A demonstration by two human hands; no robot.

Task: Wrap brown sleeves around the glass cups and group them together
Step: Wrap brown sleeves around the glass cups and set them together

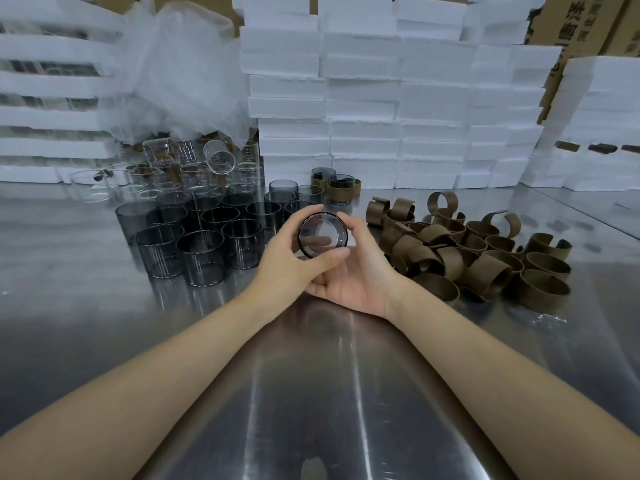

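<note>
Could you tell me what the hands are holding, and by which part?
One smoky glass cup, tipped toward the camera. The left hand curls round its side wall, thumb at the lower rim; the right hand cups its right side.

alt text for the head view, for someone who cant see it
A left hand and right hand hold a smoky glass cup, tilted toward the camera, above a metal table. Bare cups stand left of it, brown sleeves lie piled right, two sleeved cups behind.
</note>
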